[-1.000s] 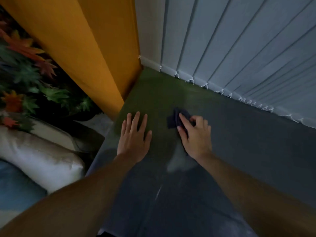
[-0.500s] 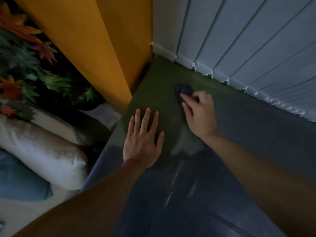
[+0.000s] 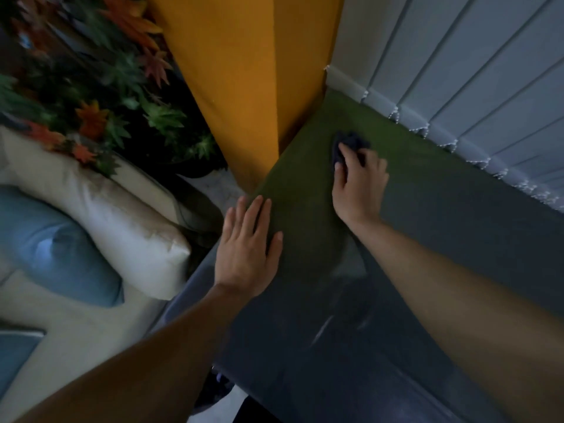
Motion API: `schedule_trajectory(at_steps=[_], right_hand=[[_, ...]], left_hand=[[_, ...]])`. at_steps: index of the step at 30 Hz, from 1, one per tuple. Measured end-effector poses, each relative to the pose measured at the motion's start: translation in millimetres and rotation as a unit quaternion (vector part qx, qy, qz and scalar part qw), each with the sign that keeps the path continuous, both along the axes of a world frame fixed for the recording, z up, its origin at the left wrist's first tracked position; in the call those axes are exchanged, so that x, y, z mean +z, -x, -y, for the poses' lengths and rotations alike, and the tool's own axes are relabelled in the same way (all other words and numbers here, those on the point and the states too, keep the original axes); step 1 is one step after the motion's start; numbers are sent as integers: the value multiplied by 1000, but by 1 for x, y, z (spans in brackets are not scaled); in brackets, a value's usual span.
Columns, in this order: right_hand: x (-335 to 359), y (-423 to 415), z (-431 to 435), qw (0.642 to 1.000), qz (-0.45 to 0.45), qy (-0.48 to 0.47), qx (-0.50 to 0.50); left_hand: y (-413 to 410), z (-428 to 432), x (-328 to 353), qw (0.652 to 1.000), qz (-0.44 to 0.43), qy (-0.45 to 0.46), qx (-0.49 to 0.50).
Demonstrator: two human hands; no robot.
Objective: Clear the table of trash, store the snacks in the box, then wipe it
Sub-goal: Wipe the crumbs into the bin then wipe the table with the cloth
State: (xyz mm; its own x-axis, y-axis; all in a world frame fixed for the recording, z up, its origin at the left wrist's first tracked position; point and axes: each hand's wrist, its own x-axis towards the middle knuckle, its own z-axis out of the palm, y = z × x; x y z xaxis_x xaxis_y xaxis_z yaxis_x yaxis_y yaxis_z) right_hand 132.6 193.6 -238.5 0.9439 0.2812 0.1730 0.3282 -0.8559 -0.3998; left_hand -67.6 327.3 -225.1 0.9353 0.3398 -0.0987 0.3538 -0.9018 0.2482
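Note:
A dark glossy table [image 3: 442, 239] fills the lower right of the head view, tinted green near its far corner. My right hand [image 3: 358, 184] grips a small dark blue cloth [image 3: 351, 145] and presses it on the table near that far corner. Most of the cloth is hidden under my fingers. My left hand [image 3: 247, 248] lies flat on the table's left edge, fingers straight and together, holding nothing. No trash, snacks or box show in this view.
An orange curtain [image 3: 244, 87] hangs at the table's far left corner. Grey vertical blinds [image 3: 457, 71] run along the back edge. Left of the table lie a cream cushion [image 3: 116, 221], a blue cushion [image 3: 61, 251] and artificial autumn leaves [image 3: 91, 71].
My right hand has pushed the cloth farther away, toward the far corner by the blinds. My left hand stays flat near the table's left edge. The camera has shifted left.

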Motion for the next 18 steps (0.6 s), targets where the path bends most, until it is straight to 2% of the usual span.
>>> schedule_trajectory(at_steps=[1,3,5,6,8,10,12,14,16,18], right_hand=[[2,11,-8,1000,-3,-14,15],[2,39,-16,991,19,-31,131],[-2,59,-15,963,35,-16,267],[-3,59,-15,954,43,-5,297],[-2,53,-21,968,48,5,246],[1,49,-31,992,19,6,127],[3,61,-38,996,-9,-11,93],[2,88,-39,986,7,-38,164],[-4,116,-31,951,20,-61,304],[-12,127,-24,917,26,-59,393]], left_hand=[[14,-7,0,1000,-2,-3,22],[44,-18,-1,998,-13,-5,54],[77,-24,-3,996,-30,4,79],[92,-24,-5,995,-40,8,88],[118,-21,-7,994,-51,6,101],[132,-17,-10,991,-48,6,126],[136,-12,-10,985,-41,14,165],[136,-9,-10,982,-36,17,183],[136,-8,-10,982,-31,13,185],[135,-8,-10,982,-23,12,186]])
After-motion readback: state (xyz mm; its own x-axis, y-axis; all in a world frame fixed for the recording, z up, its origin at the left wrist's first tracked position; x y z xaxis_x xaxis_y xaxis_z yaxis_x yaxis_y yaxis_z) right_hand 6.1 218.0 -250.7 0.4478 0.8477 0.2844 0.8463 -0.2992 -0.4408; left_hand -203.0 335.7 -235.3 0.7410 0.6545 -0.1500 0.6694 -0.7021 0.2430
